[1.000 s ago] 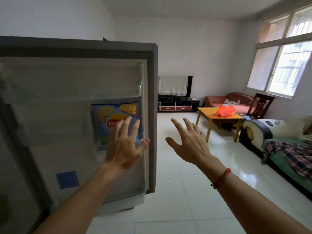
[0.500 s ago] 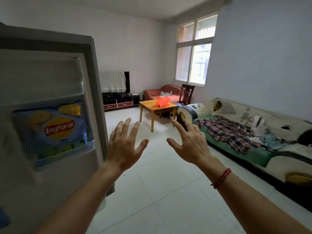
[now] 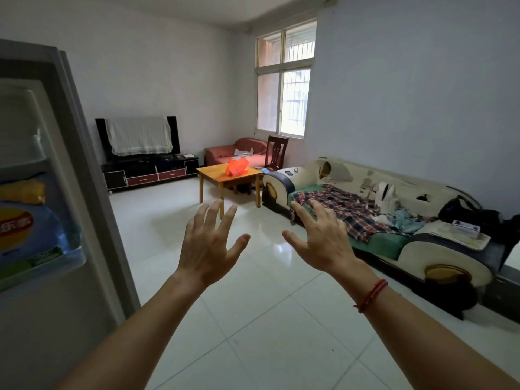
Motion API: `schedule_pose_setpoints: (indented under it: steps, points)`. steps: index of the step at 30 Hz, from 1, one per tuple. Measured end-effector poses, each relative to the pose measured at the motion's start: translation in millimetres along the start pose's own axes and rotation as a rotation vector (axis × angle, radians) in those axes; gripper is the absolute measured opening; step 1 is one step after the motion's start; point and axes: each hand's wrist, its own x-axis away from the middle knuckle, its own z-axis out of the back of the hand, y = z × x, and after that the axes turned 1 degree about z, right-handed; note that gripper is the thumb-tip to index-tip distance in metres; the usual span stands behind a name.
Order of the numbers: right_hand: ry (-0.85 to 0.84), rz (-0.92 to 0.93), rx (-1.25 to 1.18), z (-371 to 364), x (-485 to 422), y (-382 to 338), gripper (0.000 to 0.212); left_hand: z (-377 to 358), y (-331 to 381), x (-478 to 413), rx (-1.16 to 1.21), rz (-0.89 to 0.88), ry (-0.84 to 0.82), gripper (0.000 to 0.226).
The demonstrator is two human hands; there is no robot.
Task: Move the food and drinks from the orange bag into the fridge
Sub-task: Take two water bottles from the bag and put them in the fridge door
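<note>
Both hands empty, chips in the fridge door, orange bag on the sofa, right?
No. The head view shows the orange bag on the wooden table, not the sofa. Left hand and right hand are empty; chips are in the fridge door.

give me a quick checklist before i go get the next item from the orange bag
1. Left hand free: ok, open, holds nothing.
2. Right hand free: ok, open, holds nothing.
3. Orange bag located: ok, on the wooden table.
4. Path there: ok, tiled floor runs straight to it.
5. Fridge door open: ok, chips bag sits in its shelf.
6. Items left in bag: cannot tell.
</note>
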Motion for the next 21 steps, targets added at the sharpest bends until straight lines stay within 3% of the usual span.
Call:
schedule_pose_setpoints:
  steps: [21]
  points:
    - [-0.014, 0.049, 0.009, -30, -64, 81, 0.072, -75, 26, -58, -0.043, 0.035, -0.049, 0.072]
